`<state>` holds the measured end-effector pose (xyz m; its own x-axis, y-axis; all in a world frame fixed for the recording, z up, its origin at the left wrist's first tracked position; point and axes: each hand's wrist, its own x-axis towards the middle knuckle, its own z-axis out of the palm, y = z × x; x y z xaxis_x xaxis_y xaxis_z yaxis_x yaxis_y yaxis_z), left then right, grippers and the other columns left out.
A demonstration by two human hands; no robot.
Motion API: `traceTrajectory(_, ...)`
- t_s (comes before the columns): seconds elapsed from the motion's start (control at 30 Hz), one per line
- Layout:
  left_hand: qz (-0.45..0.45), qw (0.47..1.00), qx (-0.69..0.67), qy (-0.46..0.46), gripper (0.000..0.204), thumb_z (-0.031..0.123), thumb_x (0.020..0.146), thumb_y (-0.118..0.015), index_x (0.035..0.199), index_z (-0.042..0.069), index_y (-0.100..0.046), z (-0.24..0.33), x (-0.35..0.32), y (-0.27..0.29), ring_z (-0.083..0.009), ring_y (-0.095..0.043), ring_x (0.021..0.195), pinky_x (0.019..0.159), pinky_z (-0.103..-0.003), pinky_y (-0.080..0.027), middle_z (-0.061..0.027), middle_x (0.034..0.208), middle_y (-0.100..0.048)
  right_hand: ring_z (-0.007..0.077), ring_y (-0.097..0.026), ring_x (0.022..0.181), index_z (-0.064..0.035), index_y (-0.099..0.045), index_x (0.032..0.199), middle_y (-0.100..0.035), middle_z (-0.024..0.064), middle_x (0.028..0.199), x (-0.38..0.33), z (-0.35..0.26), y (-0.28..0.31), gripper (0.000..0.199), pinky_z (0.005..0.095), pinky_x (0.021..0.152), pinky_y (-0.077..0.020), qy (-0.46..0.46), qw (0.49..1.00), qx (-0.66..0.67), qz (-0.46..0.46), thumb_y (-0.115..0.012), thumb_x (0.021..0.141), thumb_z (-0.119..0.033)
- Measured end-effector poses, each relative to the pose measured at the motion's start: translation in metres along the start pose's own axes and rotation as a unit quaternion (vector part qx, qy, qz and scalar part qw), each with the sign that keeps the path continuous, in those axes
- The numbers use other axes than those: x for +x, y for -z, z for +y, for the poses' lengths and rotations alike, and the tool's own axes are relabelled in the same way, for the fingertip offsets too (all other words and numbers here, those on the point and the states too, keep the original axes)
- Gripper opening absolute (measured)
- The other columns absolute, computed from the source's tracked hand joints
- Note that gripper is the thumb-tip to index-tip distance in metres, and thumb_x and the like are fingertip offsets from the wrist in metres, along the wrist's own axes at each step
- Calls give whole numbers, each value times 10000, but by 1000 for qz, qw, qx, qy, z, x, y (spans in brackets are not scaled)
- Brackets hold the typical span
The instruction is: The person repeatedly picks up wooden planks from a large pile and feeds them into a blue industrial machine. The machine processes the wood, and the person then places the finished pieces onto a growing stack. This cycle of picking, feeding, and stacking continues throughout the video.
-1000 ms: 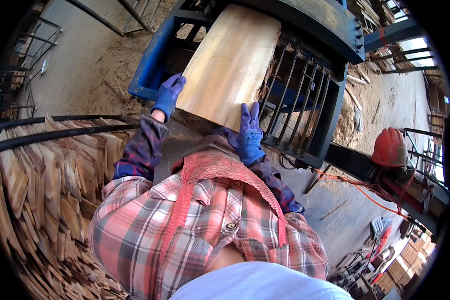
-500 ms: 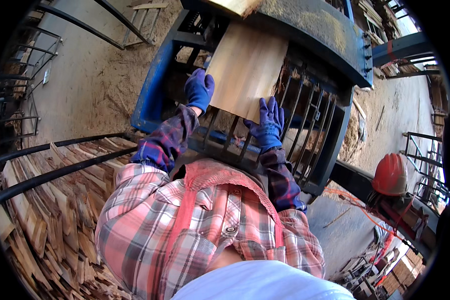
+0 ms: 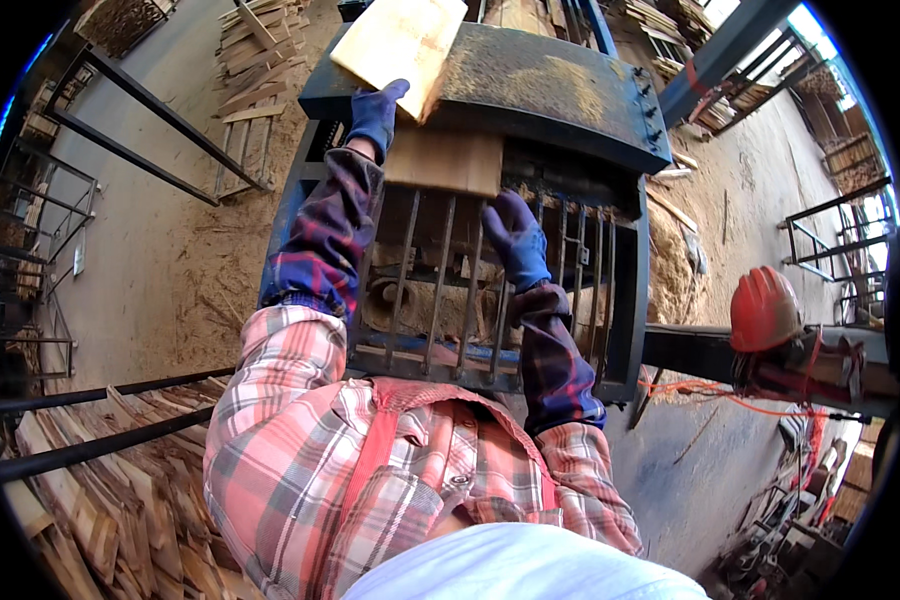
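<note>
My left hand [image 3: 374, 118], in a blue-purple glove, grips the near edge of a pale wooden board [image 3: 400, 42] that lies on top of the blue machine [image 3: 540, 85]. Below it a second wooden board [image 3: 445, 163] sticks out from under the machine's top cover, its inner part hidden. Just off that board's near right corner, above the metal bars [image 3: 450, 270], is my right hand [image 3: 517, 242]. It is gloved too, its fingers apart and holding nothing.
Wood offcuts [image 3: 100, 480] fill a black-railed rack at the lower left. A red hard hat [image 3: 765, 308] sits on a beam at the right, with an orange cord [image 3: 690, 390] below. Sawdust [image 3: 675, 260] lies beside the machine; stacked slats [image 3: 260, 60] stand at the far left.
The lower board has slid away from me under the cover. My left hand has moved off it to the upper board; my right hand has come off its near edge.
</note>
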<state>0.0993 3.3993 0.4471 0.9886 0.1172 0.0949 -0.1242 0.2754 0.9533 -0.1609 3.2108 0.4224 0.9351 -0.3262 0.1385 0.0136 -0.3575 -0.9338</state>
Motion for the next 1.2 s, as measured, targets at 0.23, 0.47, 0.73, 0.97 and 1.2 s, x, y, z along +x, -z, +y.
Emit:
traceTrajectory(0.23,-224,575,693,-373,568,205,816,-655,1362,93,-546,77,-177,-32,-305,-646,853,675,-451,-536,-132,1003,-620,241,-655,1078,-41,-560,1352,-669,89,1209,14,-48,58,553,386,932,-540,-217,766,598,-97,-656,954,-414)
traceTrajectory(0.47,-295,811,456,-216,650,434,833,-749,1279,-10,-591,44,-303,2,-325,-610,1177,1000,-395,-482,-229,1211,-642,240,-697,961,0,-624,1202,-696,100,1098,-87,61,100,431,386,865,-579,-233,916,326,-34,-634,972,-365)
traceTrajectory(0.73,-34,988,11,151,340,180,903,-751,1172,-2,-651,-9,-453,54,-106,-606,903,842,-272,-495,-30,1038,-686,160,-629,909,-8,-650,1196,-687,54,1082,-257,44,69,461,340,834,-512,-239,917,304,97,-732,913,-364)
traceTrajectory(0.97,43,991,25,127,425,84,931,-701,1309,-54,-567,-18,-463,99,-96,-613,947,890,-243,-502,-20,1091,-671,196,-626,1018,23,-597,1263,-675,82,1149,-267,39,60,535,350,930,-484,-303,890,328,-94,-776,870,-294)
traceTrajectory(1.2,-25,983,48,178,368,153,944,-710,1251,-29,-622,-10,-405,106,-95,-586,937,857,-253,-484,-6,1077,-668,408,-497,1229,39,-429,1369,-470,282,1353,-247,-2,63,813,447,995,-449,73,987,-38,-136,-825,743,-297)
